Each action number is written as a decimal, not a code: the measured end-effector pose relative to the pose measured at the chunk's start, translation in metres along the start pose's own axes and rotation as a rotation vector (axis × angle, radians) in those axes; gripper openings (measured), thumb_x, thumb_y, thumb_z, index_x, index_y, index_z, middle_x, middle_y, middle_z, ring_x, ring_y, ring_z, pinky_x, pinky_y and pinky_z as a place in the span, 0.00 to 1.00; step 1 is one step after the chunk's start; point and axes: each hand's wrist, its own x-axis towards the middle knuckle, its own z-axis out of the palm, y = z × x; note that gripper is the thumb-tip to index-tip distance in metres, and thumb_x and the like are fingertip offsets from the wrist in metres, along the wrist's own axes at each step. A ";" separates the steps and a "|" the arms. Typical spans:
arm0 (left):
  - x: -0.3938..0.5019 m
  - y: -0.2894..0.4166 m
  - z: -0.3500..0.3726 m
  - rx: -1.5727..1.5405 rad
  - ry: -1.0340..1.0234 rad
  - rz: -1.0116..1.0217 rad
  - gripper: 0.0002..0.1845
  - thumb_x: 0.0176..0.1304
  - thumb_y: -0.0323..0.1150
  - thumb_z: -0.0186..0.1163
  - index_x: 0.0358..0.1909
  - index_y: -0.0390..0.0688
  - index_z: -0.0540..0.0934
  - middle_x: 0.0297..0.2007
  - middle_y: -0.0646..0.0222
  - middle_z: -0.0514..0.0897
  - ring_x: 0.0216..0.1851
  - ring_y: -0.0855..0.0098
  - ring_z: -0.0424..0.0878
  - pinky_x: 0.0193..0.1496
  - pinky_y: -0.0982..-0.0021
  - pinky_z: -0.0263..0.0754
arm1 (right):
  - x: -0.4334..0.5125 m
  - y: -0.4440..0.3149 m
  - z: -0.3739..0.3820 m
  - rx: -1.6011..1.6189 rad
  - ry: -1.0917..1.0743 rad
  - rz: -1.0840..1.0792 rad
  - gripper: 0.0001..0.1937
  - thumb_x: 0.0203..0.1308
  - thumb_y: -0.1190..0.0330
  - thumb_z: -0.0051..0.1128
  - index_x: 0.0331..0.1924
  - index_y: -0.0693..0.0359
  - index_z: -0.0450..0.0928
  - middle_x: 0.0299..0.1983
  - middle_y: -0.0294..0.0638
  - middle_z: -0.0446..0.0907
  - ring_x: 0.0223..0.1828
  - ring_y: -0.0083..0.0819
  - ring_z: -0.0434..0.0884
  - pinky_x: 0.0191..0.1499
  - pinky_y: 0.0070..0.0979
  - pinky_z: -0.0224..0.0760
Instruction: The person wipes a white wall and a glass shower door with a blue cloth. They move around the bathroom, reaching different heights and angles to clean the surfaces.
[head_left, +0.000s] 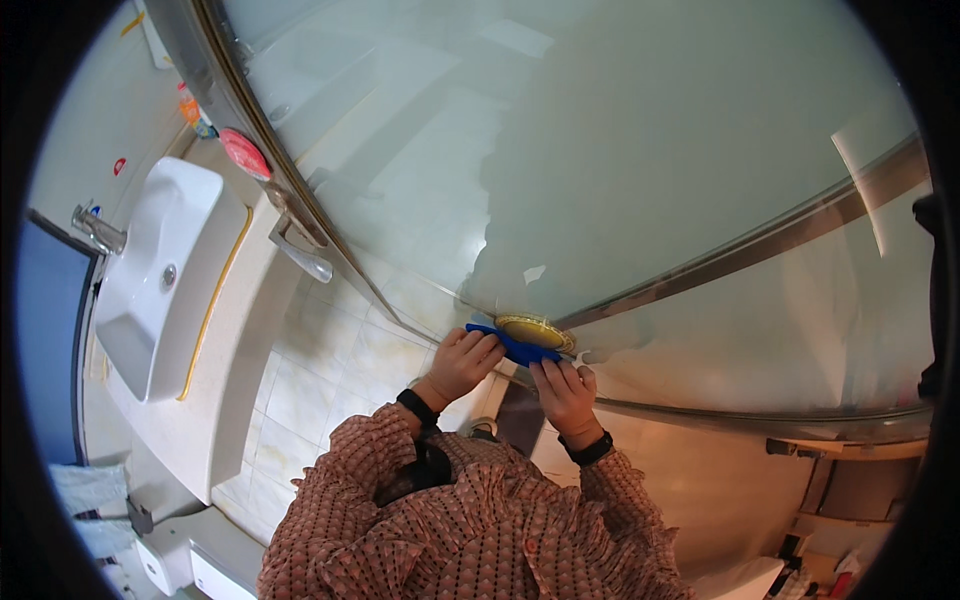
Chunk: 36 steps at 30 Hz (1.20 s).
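Both hands grip a blue cloth (523, 351), stretched between them in front of a frosted glass panel (675, 150). My left hand (466, 364) pinches its left end with the fingertips. At the right end, the fingers of my right hand (566, 394) press on the cloth's lower edge. Right behind the cloth is a round, yellow-gold disc (534, 331) with an ornate rim, at the glass. The cloth covers the disc's near edge, and I cannot tell whether the two touch.
An open door edge with a metal lever handle (301, 253) stands on the left. Beyond it, a white washbasin (161, 277) with a chrome faucet (99, 229) sits on a counter (225, 420). Pale floor tiles (330, 360) show below. A metal bar (742, 244) crosses the glass.
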 end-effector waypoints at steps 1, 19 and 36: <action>0.002 0.002 -0.002 0.028 0.055 -0.009 0.12 0.50 0.30 0.61 0.39 0.43 0.82 0.40 0.70 0.81 0.39 0.71 0.78 0.40 0.69 0.68 | 0.005 0.001 -0.003 0.005 0.009 0.001 0.12 0.59 0.71 0.58 0.45 0.56 0.87 0.48 0.33 0.81 0.48 0.28 0.74 0.49 0.28 0.60; -0.036 0.036 0.057 -0.021 0.300 -0.531 0.14 0.47 0.24 0.68 0.38 0.43 0.81 0.42 0.67 0.82 0.44 0.64 0.81 0.45 0.63 0.70 | 0.001 0.006 0.023 0.002 -0.074 -0.263 0.13 0.59 0.70 0.56 0.47 0.57 0.85 0.48 0.33 0.81 0.46 0.29 0.77 0.47 0.30 0.61; -0.064 0.003 0.064 0.012 0.304 -0.538 0.13 0.50 0.24 0.65 0.39 0.43 0.81 0.41 0.68 0.82 0.38 0.66 0.79 0.45 0.64 0.69 | 0.014 -0.017 0.054 0.005 -0.058 -0.316 0.13 0.58 0.71 0.56 0.47 0.62 0.84 0.44 0.35 0.81 0.43 0.31 0.79 0.47 0.27 0.65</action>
